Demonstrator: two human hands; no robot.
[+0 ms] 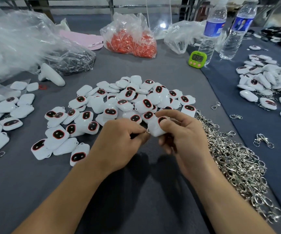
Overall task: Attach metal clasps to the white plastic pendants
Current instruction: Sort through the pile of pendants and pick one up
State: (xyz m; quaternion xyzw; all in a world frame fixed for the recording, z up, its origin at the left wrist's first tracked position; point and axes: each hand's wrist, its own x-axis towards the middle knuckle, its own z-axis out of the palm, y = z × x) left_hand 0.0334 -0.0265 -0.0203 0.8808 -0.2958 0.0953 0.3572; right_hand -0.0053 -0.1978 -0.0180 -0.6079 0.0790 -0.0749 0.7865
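Observation:
My right hand [183, 132] grips a white plastic pendant [155, 129] with a dark red-rimmed face, thumb pressed on that face. My left hand [119, 141] pinches a small metal clasp [146, 132] against the pendant's left corner; most of the clasp is hidden by my fingers. Behind my hands lies a big heap of loose white pendants [129, 100]. A thick pile of silver metal clasps [234, 164] spreads along the table to my right.
More pendants lie at the left [5, 115] and far right [269, 88], some with clasps on. At the back stand clear plastic bags [18, 41], a bag of orange pieces [131, 41], two water bottles [212, 31], a green timer [197, 59] and a white controller [51, 75].

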